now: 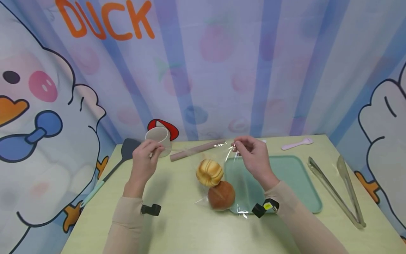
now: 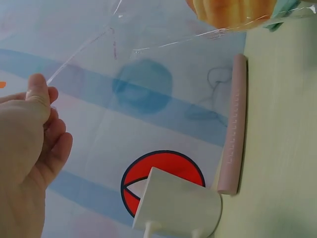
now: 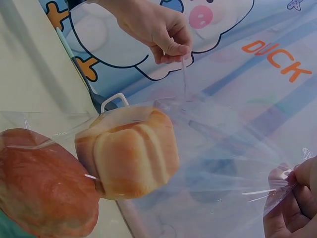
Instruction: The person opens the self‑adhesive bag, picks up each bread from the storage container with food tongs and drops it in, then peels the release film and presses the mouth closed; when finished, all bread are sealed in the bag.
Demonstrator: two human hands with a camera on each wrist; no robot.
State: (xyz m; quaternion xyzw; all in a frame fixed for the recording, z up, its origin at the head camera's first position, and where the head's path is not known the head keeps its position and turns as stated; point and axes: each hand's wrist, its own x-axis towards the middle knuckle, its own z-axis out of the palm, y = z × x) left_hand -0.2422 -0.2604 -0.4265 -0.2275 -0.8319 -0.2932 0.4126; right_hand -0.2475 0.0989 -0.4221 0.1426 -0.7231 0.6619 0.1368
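A clear plastic bag holds a ridged golden bread roll above a round brown bun. My right hand pinches the gathered top of this bag between thumb and fingers. To the left, my left hand pinches the end of a thin see-through strip that runs to the bag's upper part. In the right wrist view the roll and the bun press close together inside the film. Both hands are raised above the table, with the bag stretched between them.
A green tray lies behind the bag at right, with metal tongs and a pink spoon beyond it. A pink rolling pin, a white mug and a dark spatula lie toward the back left.
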